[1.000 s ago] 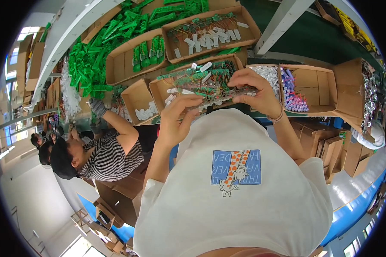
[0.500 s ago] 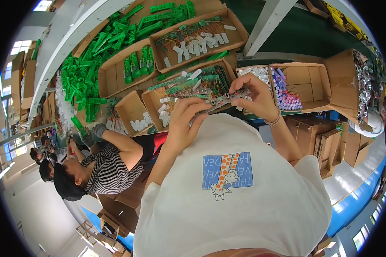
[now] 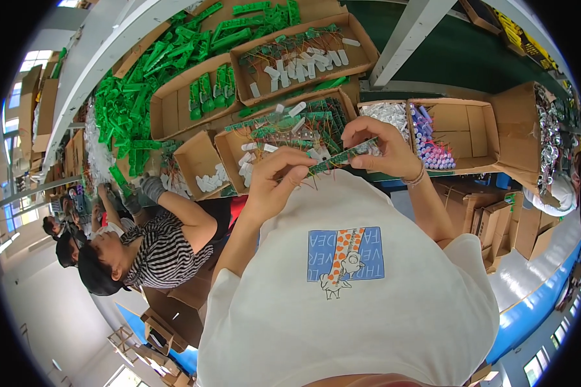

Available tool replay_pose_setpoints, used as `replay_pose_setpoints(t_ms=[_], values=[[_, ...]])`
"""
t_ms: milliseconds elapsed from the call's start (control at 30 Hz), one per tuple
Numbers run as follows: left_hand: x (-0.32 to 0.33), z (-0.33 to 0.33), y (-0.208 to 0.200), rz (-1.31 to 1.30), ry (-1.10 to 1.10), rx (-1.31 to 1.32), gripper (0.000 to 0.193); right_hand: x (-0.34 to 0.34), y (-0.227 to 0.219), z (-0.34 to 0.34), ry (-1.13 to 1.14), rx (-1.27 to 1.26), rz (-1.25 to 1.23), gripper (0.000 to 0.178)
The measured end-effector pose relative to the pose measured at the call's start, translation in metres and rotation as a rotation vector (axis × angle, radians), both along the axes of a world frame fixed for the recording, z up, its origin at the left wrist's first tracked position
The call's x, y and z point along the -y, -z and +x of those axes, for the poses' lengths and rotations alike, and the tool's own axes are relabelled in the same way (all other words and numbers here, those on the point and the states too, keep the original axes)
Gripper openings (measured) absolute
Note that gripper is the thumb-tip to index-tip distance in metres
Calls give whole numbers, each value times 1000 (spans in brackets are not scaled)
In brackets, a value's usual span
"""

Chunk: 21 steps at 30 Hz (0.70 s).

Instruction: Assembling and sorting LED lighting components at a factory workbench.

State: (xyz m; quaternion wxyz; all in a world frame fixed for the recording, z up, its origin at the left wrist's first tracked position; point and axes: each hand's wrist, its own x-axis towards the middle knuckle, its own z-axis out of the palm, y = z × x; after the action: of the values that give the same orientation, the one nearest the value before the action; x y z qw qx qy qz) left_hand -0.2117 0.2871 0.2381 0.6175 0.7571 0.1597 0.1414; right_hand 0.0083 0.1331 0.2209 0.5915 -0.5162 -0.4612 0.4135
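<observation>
A narrow green circuit board strip (image 3: 343,157) spans the space between my two hands, just above the front of my white shirt. Thin wires dangle from its left part. My left hand (image 3: 272,186) pinches the left end between thumb and fingers. On the other end, my right hand (image 3: 388,149) closes its thumb and curled fingers. Right behind the strip stands a cardboard box (image 3: 229,161) holding more green circuit boards (image 3: 332,122) with wires and white pieces. My fingers cover both ends of the strip.
Green plastic housings (image 3: 135,97) lie heaped at the far left. A box of purple cylindrical cells (image 3: 426,138) stands right of my right hand. A small box of white pieces (image 3: 210,179) sits left. A co-worker in a striped shirt (image 3: 174,251) works at my left.
The circuit board strip has been turned over between my hands: its green face with wires now shows, where its component side showed before. Both hands still grip it in nearly the same place.
</observation>
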Motion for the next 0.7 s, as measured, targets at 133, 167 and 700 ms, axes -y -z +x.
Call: replay_pose_setpoints(t_ms=[133,167,700], values=[[-1,7,2,-853,-192,211,56,-9,4,-3,-66,-197,-46,13],[-2,8,5,-847,-195,212,56,-13,8,-5,14,-183,-20,13],[11,35,52,362,-520,136,24,-39,15,-67,517,662,290,15]])
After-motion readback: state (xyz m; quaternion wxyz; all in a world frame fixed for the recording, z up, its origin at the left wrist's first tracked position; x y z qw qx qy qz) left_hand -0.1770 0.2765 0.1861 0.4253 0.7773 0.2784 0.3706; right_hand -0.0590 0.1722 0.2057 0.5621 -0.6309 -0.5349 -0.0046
